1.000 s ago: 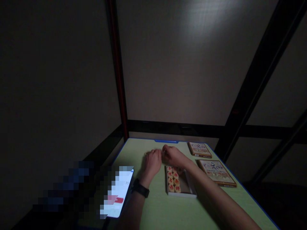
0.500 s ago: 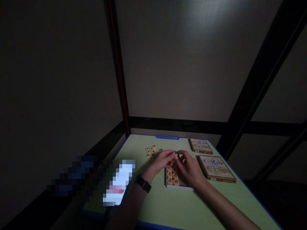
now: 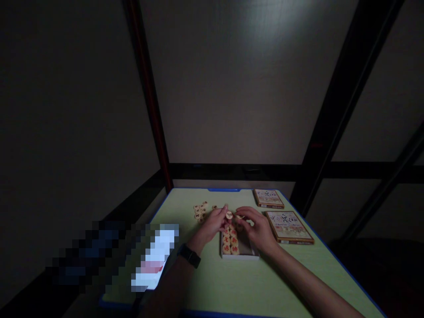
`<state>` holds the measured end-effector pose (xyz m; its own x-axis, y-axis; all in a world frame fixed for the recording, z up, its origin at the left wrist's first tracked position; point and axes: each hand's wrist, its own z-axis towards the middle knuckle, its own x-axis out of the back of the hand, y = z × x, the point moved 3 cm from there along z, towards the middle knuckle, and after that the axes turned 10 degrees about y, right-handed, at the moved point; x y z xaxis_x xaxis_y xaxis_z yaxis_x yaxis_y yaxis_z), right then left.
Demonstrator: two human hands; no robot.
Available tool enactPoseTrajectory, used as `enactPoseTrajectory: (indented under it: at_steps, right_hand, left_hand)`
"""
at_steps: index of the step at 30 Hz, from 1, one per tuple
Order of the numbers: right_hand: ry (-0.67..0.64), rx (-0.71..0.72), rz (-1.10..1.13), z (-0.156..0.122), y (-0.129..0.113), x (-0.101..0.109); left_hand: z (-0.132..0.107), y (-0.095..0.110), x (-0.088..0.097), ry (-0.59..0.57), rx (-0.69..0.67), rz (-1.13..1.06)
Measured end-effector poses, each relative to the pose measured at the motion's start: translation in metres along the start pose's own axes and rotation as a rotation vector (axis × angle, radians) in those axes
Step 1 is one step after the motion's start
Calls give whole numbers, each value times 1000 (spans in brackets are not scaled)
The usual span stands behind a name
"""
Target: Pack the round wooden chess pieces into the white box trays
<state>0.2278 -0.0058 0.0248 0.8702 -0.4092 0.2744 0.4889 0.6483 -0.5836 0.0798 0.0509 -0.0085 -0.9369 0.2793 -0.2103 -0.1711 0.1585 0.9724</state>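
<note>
My left hand [image 3: 214,223], with a dark band on its wrist, grips a round Chinese chess piece [image 3: 229,215] between thumb and fingers, its marked face toward me. Close beside it, my right hand [image 3: 256,226] pinches another pale round piece [image 3: 239,217] at its fingertips. Both hands are over the far end of a shallow white box [image 3: 243,257]. Red-marked pieces [image 3: 226,240] lie in rows along the box's left side; its far part is partly hidden by my hands. Beyond my left hand, several dark-marked pieces [image 3: 198,216] lie loose on the table.
Two flat printed boxes stand on the right of the green, blue-edged table [image 3: 212,282]: a nearer box [image 3: 291,226] and a farther box [image 3: 268,198]. A lit, blurred phone-like screen [image 3: 157,256] is at the left edge. Walls rise behind the table.
The hands have drawn slightly apart, and a piece now shows face-on in my left hand while the right pinches another. The whole view has shifted, moving the table a little leftward.
</note>
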Motion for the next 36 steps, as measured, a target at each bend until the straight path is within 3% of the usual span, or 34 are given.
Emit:
enactPoseTrajectory:
  at_steps: [6, 17, 23, 31, 36]
  right_hand:
    - [-16, -119, -28, -1, 11, -1]
    - [-54, -130, -109, 5, 11, 6]
    - [-102, -49, -94, 9, 6, 6]
    - [-223, -72, -70, 3, 14, 0]
    - [-242, -5, -48, 3, 7, -1]
  left_hand:
    - [-3, 6, -5, -69, -36, -106]
    - [1, 6, 5, 10, -84, -112]
    - [-10, 16, 2, -38, -109, -39]
    - [-3, 8, 7, 12, -65, 90]
    - [-5, 11, 6, 31, -75, 129]
